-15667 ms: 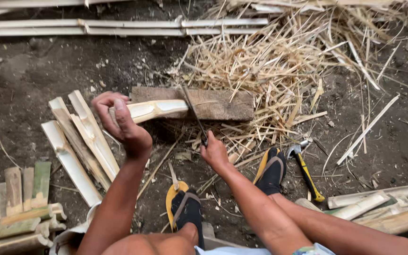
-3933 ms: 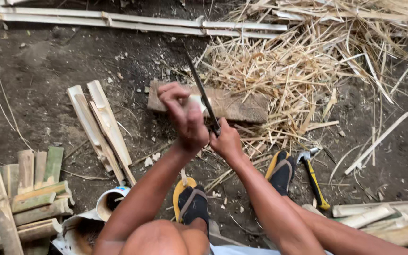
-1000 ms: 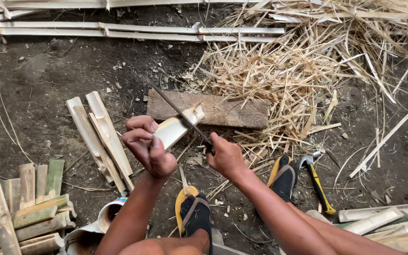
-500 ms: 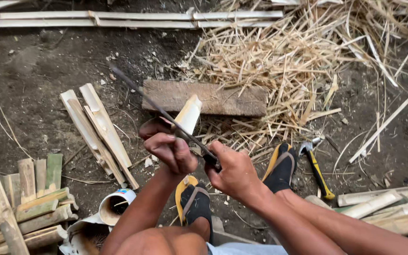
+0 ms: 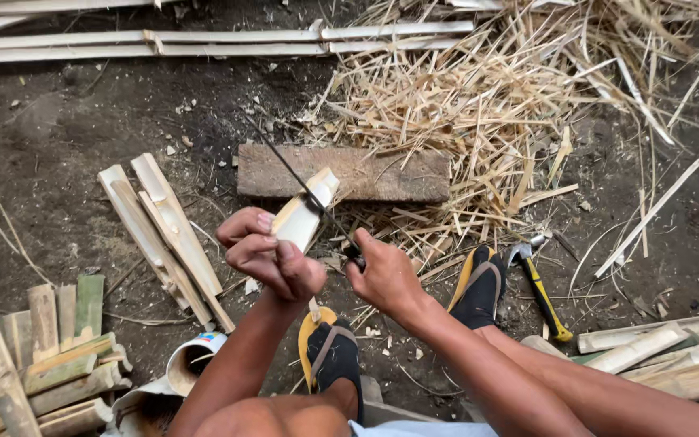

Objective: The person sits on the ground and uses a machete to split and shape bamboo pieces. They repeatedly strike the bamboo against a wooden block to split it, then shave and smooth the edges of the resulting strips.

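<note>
My left hand [image 5: 264, 255] grips a short split piece of pale bamboo [image 5: 307, 210], its far end resting near the wooden block [image 5: 382, 172] on the ground. My right hand [image 5: 386, 275] holds the handle of a long thin dark blade [image 5: 297, 182]. The blade lies slanted across the bamboo piece, its tip pointing up and to the left over the block. Both hands are close together just in front of the block.
Split bamboo slats [image 5: 167, 231] lie left of the block, more stacked pieces [image 5: 38, 356] at lower left and long poles [image 5: 204, 40] at the top. A heap of shavings [image 5: 495, 105] spreads right. A hammer [image 5: 540, 287] lies by my right foot [image 5: 479, 283].
The blade has swung from lying low across my hands to cutting into the bamboo piece over the block. My left hand has shifted slightly left on the bamboo.
</note>
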